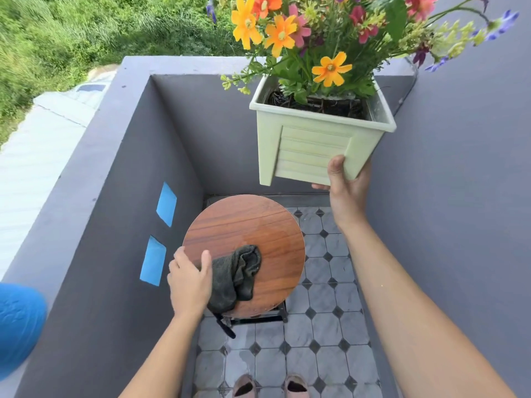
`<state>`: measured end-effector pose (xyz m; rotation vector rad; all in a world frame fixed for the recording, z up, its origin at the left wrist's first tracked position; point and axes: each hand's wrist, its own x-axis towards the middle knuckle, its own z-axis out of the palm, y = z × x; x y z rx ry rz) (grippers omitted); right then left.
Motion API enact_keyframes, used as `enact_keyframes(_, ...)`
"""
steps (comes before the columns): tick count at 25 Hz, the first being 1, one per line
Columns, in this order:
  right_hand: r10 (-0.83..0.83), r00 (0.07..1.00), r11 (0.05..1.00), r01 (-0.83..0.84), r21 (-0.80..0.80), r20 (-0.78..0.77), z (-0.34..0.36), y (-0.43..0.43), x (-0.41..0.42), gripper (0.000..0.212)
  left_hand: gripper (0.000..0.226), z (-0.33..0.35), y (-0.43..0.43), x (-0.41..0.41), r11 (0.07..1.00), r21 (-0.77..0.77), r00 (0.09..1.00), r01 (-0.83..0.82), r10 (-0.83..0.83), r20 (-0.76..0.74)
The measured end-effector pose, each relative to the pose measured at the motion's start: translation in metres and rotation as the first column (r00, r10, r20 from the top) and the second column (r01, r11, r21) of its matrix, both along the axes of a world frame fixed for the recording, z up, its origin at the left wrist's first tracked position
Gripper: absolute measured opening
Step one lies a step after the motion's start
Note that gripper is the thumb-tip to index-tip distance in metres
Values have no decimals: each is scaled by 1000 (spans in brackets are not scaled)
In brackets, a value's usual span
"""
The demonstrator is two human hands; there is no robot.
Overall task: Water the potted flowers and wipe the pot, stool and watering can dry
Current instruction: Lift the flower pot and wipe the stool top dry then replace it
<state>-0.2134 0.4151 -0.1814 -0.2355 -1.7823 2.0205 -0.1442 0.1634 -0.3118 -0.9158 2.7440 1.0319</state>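
Note:
My right hand [346,185] grips the bottom corner of a pale green square pot [313,145] and holds it in the air above and behind the stool. Orange, pink and purple flowers [330,30] fill the pot. Below stands a round wooden stool [258,222] with a wet sheen on its top. My left hand [189,280] presses a crumpled dark grey cloth [237,274] onto the stool's near left part. No watering can is in view.
Grey balcony walls [120,196] close in on the left, back and right. The floor [327,334] has grey tiles with wet patches. My two shoes [270,387] show at the bottom edge. A blue object [17,326] sits at the far left.

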Motion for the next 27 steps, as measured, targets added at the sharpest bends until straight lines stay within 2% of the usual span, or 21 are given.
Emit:
enact_keyframes(1, -1, 1000, 1000, 1, -1, 5, -1, 0, 0, 103, 74, -2, 5, 0, 1000, 8, 993, -5, 4, 117)
enact_keyframes(3, -8, 1000, 1000, 8, -1, -2, -1, 1, 1, 104, 81, -12, 9, -6, 967, 149, 935, -207, 150, 322)
enact_keyframes(5, -9, 1000, 1000, 9, 1, -13, -1, 1, 1, 106, 66, -15, 6, -14, 822, 384, 880, -422, 270, 390)
enact_keyframes(6, -5, 1000, 1000, 5, 1, -8, 0, 1, 1, 106, 54, -10, 9, -16, 795, 432, 883, -426, 262, 388)
enact_keyframes(7, -5, 1000, 1000, 5, -1, -1, 1, 1, 0, 104, 45, -7, 12, -18, 842, 408, 905, -353, 197, 377)
enact_keyframes(8, -8, 1000, 1000, 8, 1, 3, 2, 1, 0, 101, 40, 3, 18, -17, 937, 293, 937, -189, 83, 340)
enact_keyframes(9, -15, 1000, 1000, 15, 8, 4, 3, 1, 0, 97, 39, 11, 23, -16, 994, 112, 955, 3, -36, 293)
enact_keyframes(10, -21, 1000, 1000, 21, 17, 1, 4, 2, 0, 93, 37, 25, 28, -14, 984, -59, 968, 167, -152, 200)
enact_keyframes(11, -24, 1000, 999, 24, 20, -5, 5, 3, 0, 91, 32, 38, 32, -11, 959, -144, 969, 246, -237, 74)
enact_keyframes(13, -16, 1000, 1000, 16, 8, -6, 9, 4, 1, 94, 25, 66, 38, -8, 929, -194, 932, 315, -341, -121)
enact_keyframes(15, -18, 1000, 1000, 18, 5, -6, 12, 5, 2, 99, 26, 84, 45, -9, 820, -390, 879, 419, -474, -54)
enact_keyframes(16, -21, 1000, 1000, 21, 10, -7, 14, 5, 2, 101, 26, 91, 49, -11, 786, -413, 858, 461, -513, -20)
enact_keyframes(17, -25, 1000, 1000, 25, 13, -8, 14, 6, 2, 104, 28, 97, 52, -15, 793, -360, 845, 491, -535, -27)
enact_keyframes(18, -28, 1000, 1000, 28, 14, -13, 15, 6, 2, 107, 30, 102, 56, -17, 833, -219, 838, 508, -537, -98)
enact_keyframes(19, -30, 999, 999, 30, 11, -19, 15, 7, 2, 109, 32, 105, 59, -19, 860, -3, 846, 511, -503, -174)
enact_keyframes(21, -43, 999, 999, 43, -1, -25, 15, 9, 4, 111, 29, 99, 64, -22, 810, 370, 891, 455, -409, -199)
enact_keyframes(22, -51, 998, 999, 51, -7, -27, 15, 10, 4, 111, 25, 87, 64, -23, 775, 473, 906, 419, -391, -163)
enact_keyframes(23, -59, 998, 998, 58, -13, -30, 15, 12, 5, 112, 22, 73, 64, -21, 762, 529, 921, 373, -374, -111)
enact_keyframes(25, -68, 997, 998, 68, -19, -30, 14, 13, 7, 114, 24, 41, 58, -13, 808, 500, 933, 312, -359, -2)
enact_keyframes(27, -70, 997, 997, 69, -15, -31, 14, 13, 8, 114, 31, 13, 46, -1, 909, 269, 934, 318, -349, 76)
